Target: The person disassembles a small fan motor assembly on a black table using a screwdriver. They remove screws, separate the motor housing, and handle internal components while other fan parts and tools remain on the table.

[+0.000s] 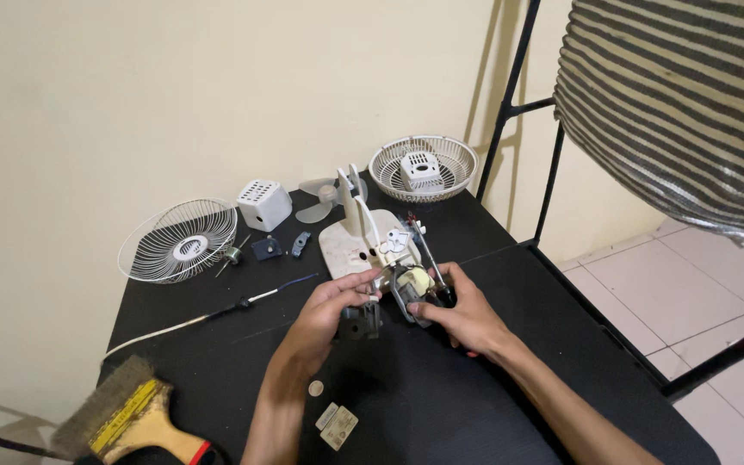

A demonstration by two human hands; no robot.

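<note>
A small fan motor (412, 288) with a pale yellow coil lies at the middle of the black table (492, 405), in front of the white fan base (350, 243) with its upright neck. My right hand (462, 317) grips the motor from the right side. My left hand (325, 314) reaches in from the left, its fingertips pinched at the motor's left edge. A dark plastic bracket (360, 322) sits just under my left fingers. A screwdriver (428, 254) with a metal shaft lies beside the motor, by my right hand.
A wire fan guard (177, 239) leans at the left; another guard (424, 168) holding a white cap lies at the back. A white vented cover (263, 204), fan blade (327, 195), white cord (191, 320), brush (127, 418), small plates (336, 424) and a black metal rack (553, 164) surround the spot.
</note>
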